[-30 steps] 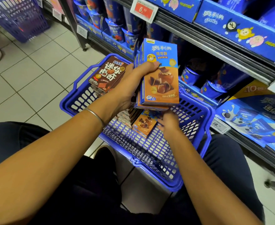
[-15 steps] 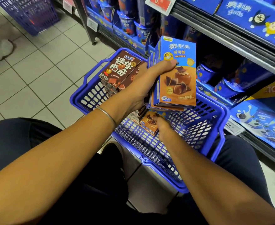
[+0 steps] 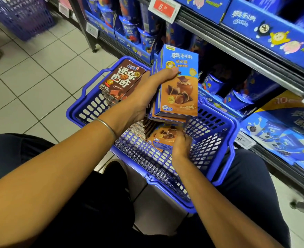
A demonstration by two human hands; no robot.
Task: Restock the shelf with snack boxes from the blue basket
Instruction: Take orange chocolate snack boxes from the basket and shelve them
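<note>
The stack [image 3: 179, 90] is still gripped above the basket [image 3: 153, 169] by the left hand [image 3: 147, 90], thumb across its front. A box [image 3: 162, 138] lying in the basket is now clasped by the right hand [image 3: 180, 145], fingers curled round it; shelving is judged not yet begun.

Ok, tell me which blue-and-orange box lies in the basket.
The low box gripped by the right hand, down inside the blue basket; the other boxes are a stack held up in the left hand.

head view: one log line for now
left hand: holds blue-and-orange cardboard snack boxes | right hand: grips orange cardboard box in blue plastic basket
</note>
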